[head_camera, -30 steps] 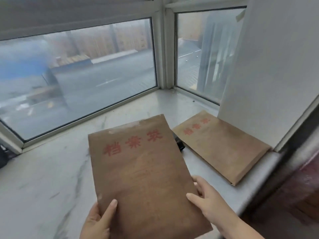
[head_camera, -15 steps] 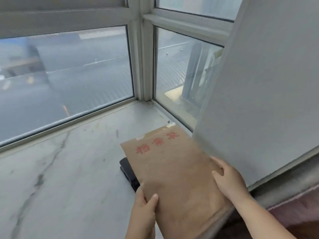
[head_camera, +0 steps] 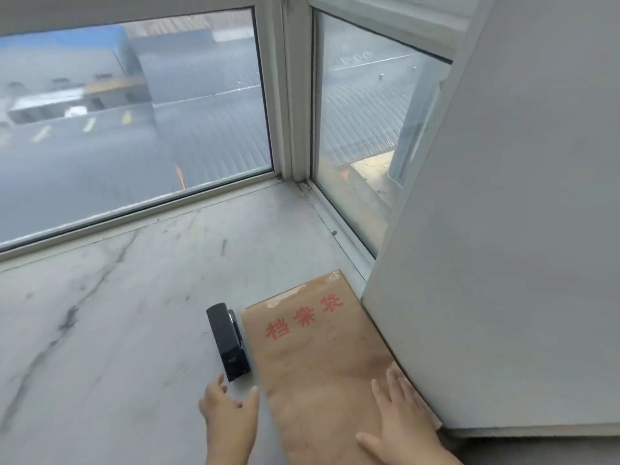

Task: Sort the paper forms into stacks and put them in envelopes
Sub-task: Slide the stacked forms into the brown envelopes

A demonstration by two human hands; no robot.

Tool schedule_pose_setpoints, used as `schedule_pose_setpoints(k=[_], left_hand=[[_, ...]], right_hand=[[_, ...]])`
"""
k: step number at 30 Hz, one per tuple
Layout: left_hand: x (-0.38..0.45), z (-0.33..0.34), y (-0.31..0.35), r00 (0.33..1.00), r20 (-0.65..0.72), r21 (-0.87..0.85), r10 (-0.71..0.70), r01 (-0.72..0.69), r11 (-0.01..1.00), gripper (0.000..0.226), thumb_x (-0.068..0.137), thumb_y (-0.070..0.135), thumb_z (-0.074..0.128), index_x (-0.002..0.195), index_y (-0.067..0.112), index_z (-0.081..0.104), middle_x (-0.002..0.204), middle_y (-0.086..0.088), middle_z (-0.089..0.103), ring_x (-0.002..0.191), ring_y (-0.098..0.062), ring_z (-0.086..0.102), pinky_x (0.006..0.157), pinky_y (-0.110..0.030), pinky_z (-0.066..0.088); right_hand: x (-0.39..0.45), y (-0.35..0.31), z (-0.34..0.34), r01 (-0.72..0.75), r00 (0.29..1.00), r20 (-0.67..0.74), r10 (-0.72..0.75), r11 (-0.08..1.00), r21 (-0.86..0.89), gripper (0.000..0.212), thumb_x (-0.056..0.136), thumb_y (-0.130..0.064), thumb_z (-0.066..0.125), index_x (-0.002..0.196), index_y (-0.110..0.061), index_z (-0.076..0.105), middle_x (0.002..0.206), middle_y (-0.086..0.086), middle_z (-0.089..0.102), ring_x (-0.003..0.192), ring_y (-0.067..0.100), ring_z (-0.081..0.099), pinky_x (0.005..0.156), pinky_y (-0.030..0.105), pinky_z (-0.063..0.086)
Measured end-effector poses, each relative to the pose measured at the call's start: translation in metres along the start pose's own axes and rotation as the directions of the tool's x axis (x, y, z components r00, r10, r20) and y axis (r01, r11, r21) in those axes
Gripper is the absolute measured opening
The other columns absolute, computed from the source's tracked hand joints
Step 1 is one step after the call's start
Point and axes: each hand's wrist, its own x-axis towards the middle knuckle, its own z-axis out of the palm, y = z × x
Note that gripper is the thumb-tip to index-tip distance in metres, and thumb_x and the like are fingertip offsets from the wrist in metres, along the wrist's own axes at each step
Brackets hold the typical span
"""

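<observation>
A second ago the envelope (head_camera: pixel 322 357) was held up in both hands above the sill (head_camera: pixel 117 330), with a second brown envelope lying flat by the wall (head_camera: pixel 503 229). Half a second ago it was coming down over that spot, the left thumb and the right fingers still gripping its edges. Now it lies flat at the sill's right edge, its long right side against the foot of the wall, and the second envelope is no longer to be seen (whether it lies underneath cannot be told).

The right hand (head_camera: pixel 402 421) has let go of the edge and rests palm down on the envelope's near right part, fingers straight and together, pressing it flat. The left hand (head_camera: pixel 229 411) has come off the paper entirely; it hovers over bare sill just left of the envelope, fingers loosely spread, gripping nothing, its fingertips near the stapler (head_camera: pixel 228 342).

The stapler, half hidden under the envelope before, now shows whole: black, lying just beside the envelope's left edge and parallel to it.

Three red characters run across the envelope's far end, reading 档案袋. Strips of clear tape sit along its far edge. Small print on the stapler's near end is too small to read.
</observation>
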Motion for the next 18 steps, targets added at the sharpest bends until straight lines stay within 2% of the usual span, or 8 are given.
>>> schedule_pose_setpoints(k=[2,4,6,8,11,14,16,18], left_hand=[[0.022,-0.017,0.019,0.993,-0.096,-0.025,0.064,-0.066,0.997,0.082,0.081,0.021,0.074,0.146,0.008,0.027,0.143,-0.014,0.033,0.124,-0.026,0.042,0.1,-0.04,0.037],[0.044,-0.025,0.038,0.995,-0.033,-0.024,0.099,-0.1,0.995,0.075,0.084,0.027,0.071,0.144,0.008,0.032,0.137,-0.014,0.042,0.11,-0.03,0.055,0.088,-0.042,0.046],[0.061,-0.03,0.05,0.998,0.014,-0.048,0.059,-0.058,0.997,0.062,0.086,0.022,0.069,0.138,0.006,0.041,0.128,-0.016,0.05,0.078,-0.029,0.062,0.074,-0.041,0.053],[0.071,-0.034,0.053,1.0,0.003,-0.065,0.024,-0.024,0.998,0.066,0.086,0.018,0.069,0.142,0.011,0.034,0.133,-0.017,0.044,0.07,-0.029,0.061,0.067,-0.039,0.055],[0.08,-0.033,0.048,0.996,0.063,-0.102,-0.068,0.075,0.992,0.072,0.089,0.019,0.065,0.147,0.013,0.023,0.12,-0.016,0.052,0.069,-0.029,0.06,0.054,-0.03,0.048],[0.089,-0.027,0.039,0.988,0.125,-0.017,-0.095,0.098,0.995,0.029,0.089,0.021,0.064,0.106,-0.001,0.057,0.068,-0.012,0.053,0.047,-0.023,0.042,0.045,-0.025,0.03],[0.096,-0.026,0.033,0.986,0.14,-0.006,-0.086,0.088,0.996,0.023,0.089,0.022,0.064,0.091,0.0,0.061,0.056,-0.007,0.043,0.046,-0.019,0.032,0.045,-0.024,0.024],[0.098,-0.031,0.026,0.983,0.169,0.007,-0.071,0.071,0.997,0.024,0.089,0.023,0.066,0.091,-0.001,0.063,0.055,-0.005,0.044,0.048,-0.02,0.031,0.046,-0.024,0.025]], right_hand=[[0.0,0.006,0.005,0.077,0.996,-0.056,-0.073,0.995,0.059,0.104,0.078,-0.072,0.052,0.152,-0.039,-0.014,0.159,0.009,-0.026,0.15,0.021,-0.014,0.12,0.038,-0.004],[-0.008,0.007,0.008,0.268,0.944,-0.185,-0.273,0.962,-0.051,0.088,0.085,-0.062,0.047,0.143,-0.055,-0.02,0.157,0.01,-0.027,0.149,0.014,-0.013,0.117,0.039,0.0],[-0.009,0.019,0.031,0.378,0.895,-0.189,-0.404,0.912,-0.162,0.047,0.095,-0.052,0.029,0.141,-0.058,0.019,0.162,0.003,-0.015,0.149,0.011,-0.014,0.116,0.043,-0.006],[-0.008,0.025,0.062,0.428,0.854,-0.172,-0.49,0.852,-0.302,0.034,0.096,-0.054,0.026,0.123,-0.057,0.046,0.163,-0.002,-0.01,0.149,0.013,-0.013,0.116,0.045,-0.011],[-0.013,0.02,0.067,0.465,0.835,-0.223,-0.503,0.862,-0.202,0.038,0.086,-0.06,0.036,0.121,-0.056,0.051,0.161,-0.014,0.013,0.149,0.004,0.005,0.119,0.04,0.003],[0.0,0.005,0.07,0.555,0.805,-0.191,-0.562,0.827,-0.096,0.042,0.082,-0.065,0.038,0.118,-0.053,0.054,0.146,-0.017,0.036,0.147,0.0,0.015,0.117,0.036,0.012],[-0.007,-0.003,0.042,0.486,0.867,-0.097,-0.489,0.873,-0.047,0.042,0.086,-0.073,0.028,0.119,-0.059,0.05,0.153,-0.019,0.034,0.148,0.0,0.008,0.118,0.038,0.007],[-0.004,0.0,0.028,0.397,0.89,-0.173,-0.422,0.904,-0.16,0.052,0.081,-0.083,0.004,0.119,-0.068,0.038,0.161,-0.015,0.018,0.148,0.004,0.012,0.117,0.053,0.01]])
